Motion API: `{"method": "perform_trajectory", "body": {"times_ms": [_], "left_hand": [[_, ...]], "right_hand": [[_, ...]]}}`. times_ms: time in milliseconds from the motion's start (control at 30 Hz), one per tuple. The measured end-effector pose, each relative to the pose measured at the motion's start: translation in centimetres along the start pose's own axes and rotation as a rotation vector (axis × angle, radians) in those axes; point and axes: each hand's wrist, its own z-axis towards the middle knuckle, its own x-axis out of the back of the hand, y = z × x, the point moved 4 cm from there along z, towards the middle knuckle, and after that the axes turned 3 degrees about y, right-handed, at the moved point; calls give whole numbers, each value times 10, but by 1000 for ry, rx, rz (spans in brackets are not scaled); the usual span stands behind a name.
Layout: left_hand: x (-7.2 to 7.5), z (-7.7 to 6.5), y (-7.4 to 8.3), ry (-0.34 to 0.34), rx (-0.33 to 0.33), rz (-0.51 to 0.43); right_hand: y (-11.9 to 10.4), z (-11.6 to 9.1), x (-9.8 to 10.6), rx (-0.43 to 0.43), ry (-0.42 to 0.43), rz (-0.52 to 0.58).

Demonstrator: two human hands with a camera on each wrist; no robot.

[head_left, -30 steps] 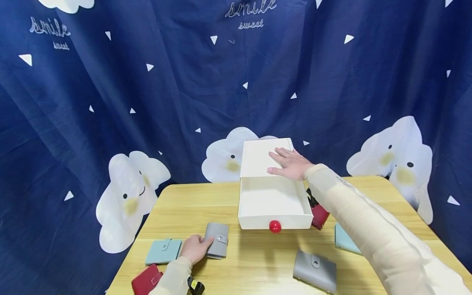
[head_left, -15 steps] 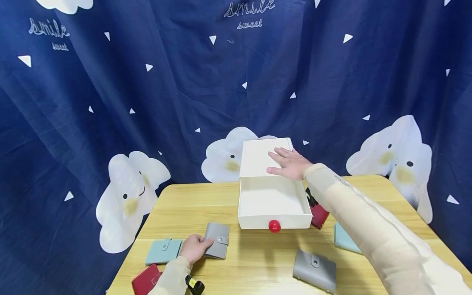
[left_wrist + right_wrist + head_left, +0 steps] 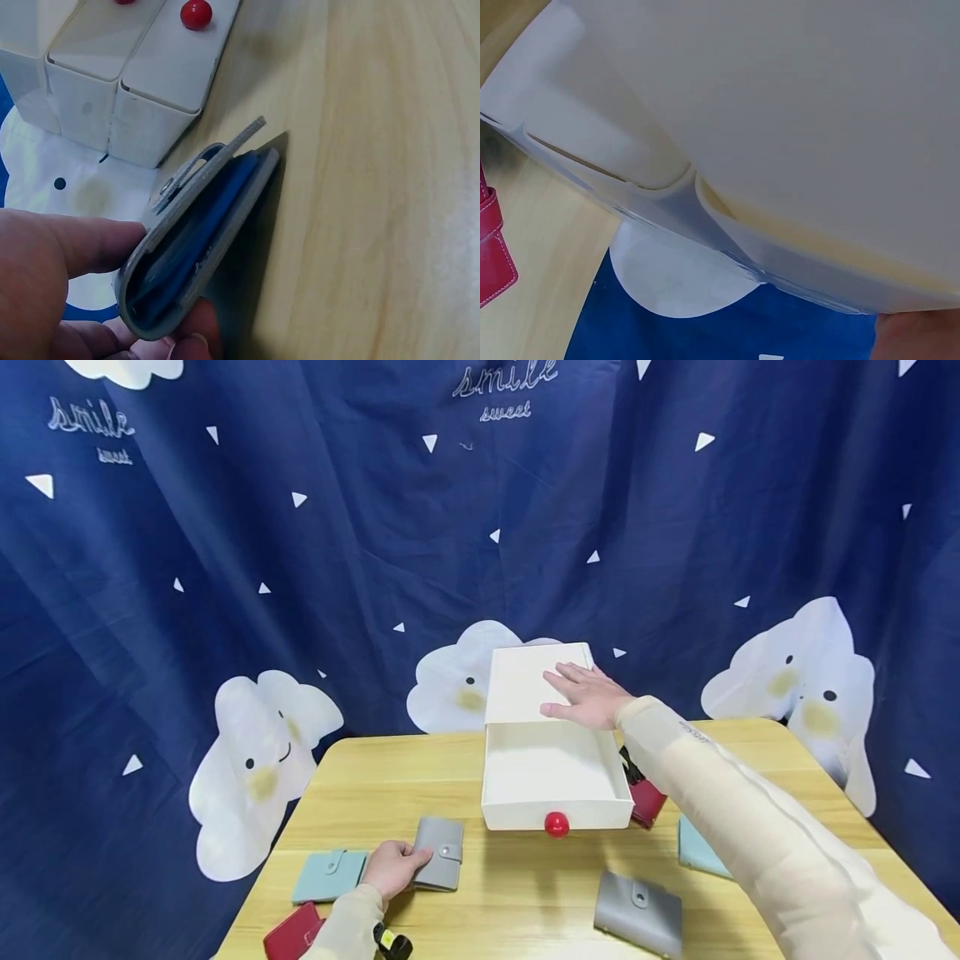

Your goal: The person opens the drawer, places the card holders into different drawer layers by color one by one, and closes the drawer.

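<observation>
My left hand [image 3: 396,868] pinches the left edge of a grey snap-strap card holder [image 3: 441,853] at the table's middle left. In the left wrist view, thumb and fingers grip the spine of this card holder [image 3: 202,232], tilted on edge, blue sleeves showing inside. My right hand [image 3: 588,697] rests with spread fingers on top of a white drawer box [image 3: 525,681]. Its top drawer [image 3: 555,814], with a red ball knob [image 3: 557,824], is pulled out and has nothing in it. In the right wrist view, only a bit of the hand [image 3: 919,335] shows past the box.
Left of the left hand lie a light-blue card holder [image 3: 330,875] and a red one [image 3: 292,933]. Another grey holder [image 3: 639,912] lies front right. Right of the box are a red holder [image 3: 647,802] and a light-blue holder [image 3: 701,847], partly behind the right sleeve [image 3: 750,810].
The head view has shifted very slightly. Both hands, the grey card holder and the pulled-out drawer stay nearly where they were.
</observation>
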Motion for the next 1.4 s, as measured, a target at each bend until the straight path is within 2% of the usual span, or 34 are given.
{"method": "perform_trajectory", "body": {"times_ms": [200,467,667,900,1100,1400], "left_hand": [[-1,2,2,-15,-1,-55],[-5,1,7,-20,-29,-176],[-2,5,12,-24,-35,-279],[0,9,22,-31,-45,-330],[11,6,36,7,-63,-393],[33,-6,64,9,-89,-521]], "right_hand": [[-3,0,1,-13,-15,-10],[-2,0,-2,-19,-19,-14],[-5,2,2,-2,3,-7],[-5,-4,5,-23,-22,-15],[-5,-7,8,-22,-3,-10],[-4,-3,3,-14,-6,-6]]}}
